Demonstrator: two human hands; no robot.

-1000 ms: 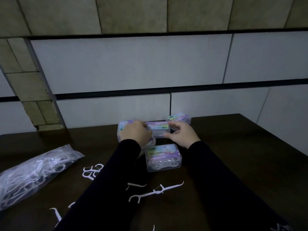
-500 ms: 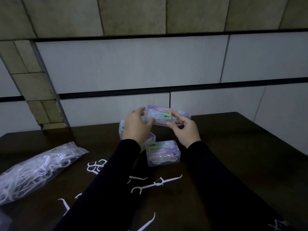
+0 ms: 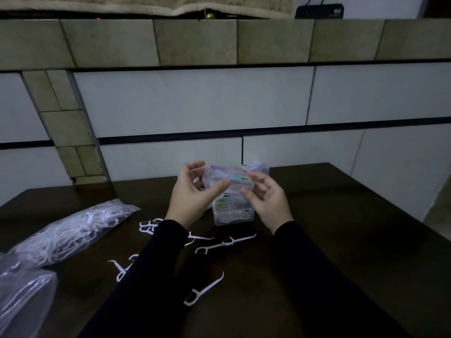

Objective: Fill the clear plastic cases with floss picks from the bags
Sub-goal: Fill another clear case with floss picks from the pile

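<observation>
- Crinkled clear bag [image 3: 70, 231] of white floss picks at 9 o'clock on the dark matte desk [image 3: 329, 240]; second bag [image 3: 22, 296] at 8 o'clock.
- Loose floss picks [image 3: 224, 245], thin white plastic, scattered at 6 o'clock.
- Left hand [image 3: 189, 200]: fingers curled, thumb pinching the held clear case [image 3: 229, 178] at 12 o'clock, raised off the desk.
- Filled boxy case [image 3: 233, 213] sits directly below.
- Right hand [image 3: 269, 200]: fingers half-curled on the held case's right end.
</observation>
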